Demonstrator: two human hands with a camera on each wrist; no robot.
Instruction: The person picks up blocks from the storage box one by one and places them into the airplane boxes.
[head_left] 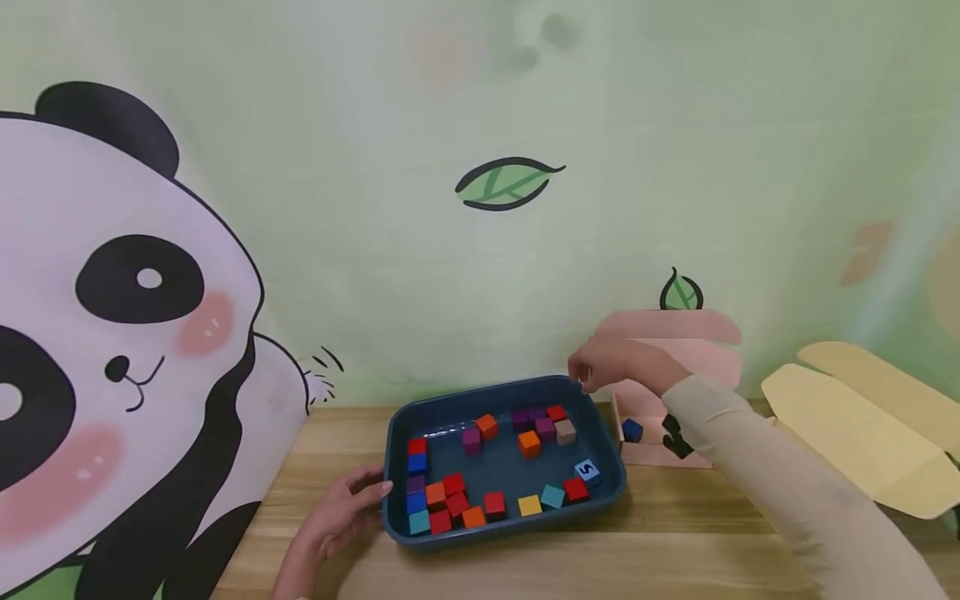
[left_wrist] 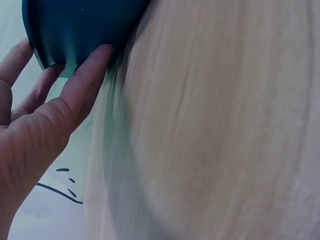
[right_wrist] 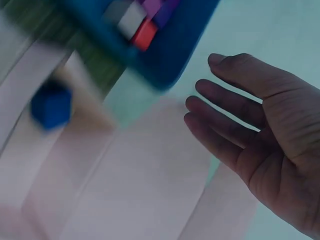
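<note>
A dark blue tray (head_left: pixel 504 533) stands on the wooden table, with several coloured blocks spread inside, among them a yellow block (head_left: pixel 529 506) and a light blue block (head_left: pixel 587 472) marked with an S. At the tray's left end is my left hand (head_left: pixel 341 510), its fingertips resting on the end wall; the left wrist view shows the fingers (left_wrist: pixel 90 75) spread there. Over by the far right corner of the tray hovers my right hand (head_left: pixel 617 363). Its fingers (right_wrist: pixel 225 102) are loosely extended and hold nothing. A blue block (head_left: pixel 632 430) lies in the open pink box (head_left: pixel 667 455).
A yellow open box (head_left: pixel 862 433) is at the right, beyond the right sleeve (head_left: pixel 787 492). Beside the blue block is a black shape (head_left: pixel 677 435), partly covered by the sleeve. Behind the table hangs a green backdrop (head_left: pixel 420 275) with a panda and leaves.
</note>
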